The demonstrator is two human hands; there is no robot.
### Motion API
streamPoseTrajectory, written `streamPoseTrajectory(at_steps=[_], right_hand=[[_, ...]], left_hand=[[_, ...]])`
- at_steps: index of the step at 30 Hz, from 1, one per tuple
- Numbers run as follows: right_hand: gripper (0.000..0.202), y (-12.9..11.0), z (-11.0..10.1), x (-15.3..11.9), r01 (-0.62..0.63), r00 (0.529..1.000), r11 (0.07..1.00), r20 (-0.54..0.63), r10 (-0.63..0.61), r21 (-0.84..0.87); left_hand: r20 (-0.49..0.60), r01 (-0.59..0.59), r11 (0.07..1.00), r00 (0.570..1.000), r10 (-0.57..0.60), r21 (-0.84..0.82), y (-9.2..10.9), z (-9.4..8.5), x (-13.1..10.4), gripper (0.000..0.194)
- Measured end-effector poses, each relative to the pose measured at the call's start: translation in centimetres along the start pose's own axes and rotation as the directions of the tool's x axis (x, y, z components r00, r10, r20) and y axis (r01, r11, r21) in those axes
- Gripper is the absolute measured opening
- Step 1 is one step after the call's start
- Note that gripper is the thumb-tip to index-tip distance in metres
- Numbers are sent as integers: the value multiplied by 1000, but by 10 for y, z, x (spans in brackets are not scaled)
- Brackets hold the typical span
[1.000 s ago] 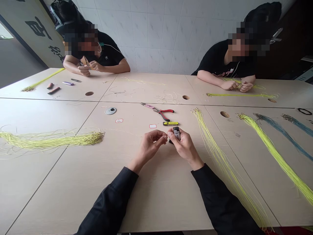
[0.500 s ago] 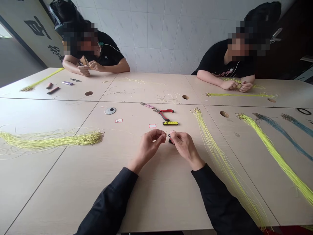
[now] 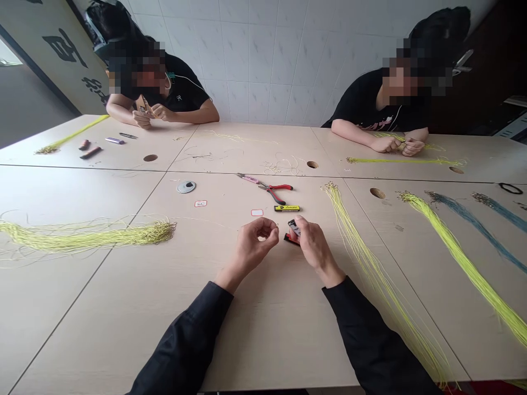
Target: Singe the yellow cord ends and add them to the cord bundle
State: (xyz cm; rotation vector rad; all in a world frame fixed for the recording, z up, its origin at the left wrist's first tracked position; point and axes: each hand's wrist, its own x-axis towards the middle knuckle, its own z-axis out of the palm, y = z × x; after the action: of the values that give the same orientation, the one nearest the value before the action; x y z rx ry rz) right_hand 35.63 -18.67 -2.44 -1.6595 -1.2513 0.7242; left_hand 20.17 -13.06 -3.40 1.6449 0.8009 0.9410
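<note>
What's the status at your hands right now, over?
Left hand pinched shut, contents too small to tell. Right hand grips lighter. Yellow lighter and pliers lie just beyond.

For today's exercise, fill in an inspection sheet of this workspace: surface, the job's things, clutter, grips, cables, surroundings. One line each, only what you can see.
Surface: pale wooden table made of joined panels, with round holes.
Job's things: lighter in the right hand; whatever the left hand pinches is too small to tell.
Clutter: red-handled pliers, yellow lighter, round metal disc, small white labels.
Grips: left hand's fingertips pinched together; right hand closed on the lighter.
Cables: yellow cord bundles left and right; blue cord bundle far right.
Surroundings: two seated people in black tops across the table, hands busy; white tiled wall behind.
</note>
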Motion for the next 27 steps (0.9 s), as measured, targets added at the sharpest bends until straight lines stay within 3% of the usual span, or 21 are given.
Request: streamPoseTrajectory(at_steps=[6, 14, 20, 27], right_hand=[[56, 1, 2, -1, 30, 999, 999, 22, -29, -37], [50, 2, 3, -1, 37, 997, 981, 68, -25, -190], [54, 2, 3, -1, 36, 999, 997, 18, -34, -73], [56, 2, 4, -1, 61, 997, 995, 47, -57, -85]], left_hand=[[13, 36, 993, 999, -35, -109, -1, -1, 0, 21], [53, 30, 999, 998, -29, -19, 3, 0, -1, 20], [-12, -8, 1000, 1000, 8, 24, 2, 2, -1, 16], [14, 35, 994, 999, -34, -101, 0, -1, 0, 22]])
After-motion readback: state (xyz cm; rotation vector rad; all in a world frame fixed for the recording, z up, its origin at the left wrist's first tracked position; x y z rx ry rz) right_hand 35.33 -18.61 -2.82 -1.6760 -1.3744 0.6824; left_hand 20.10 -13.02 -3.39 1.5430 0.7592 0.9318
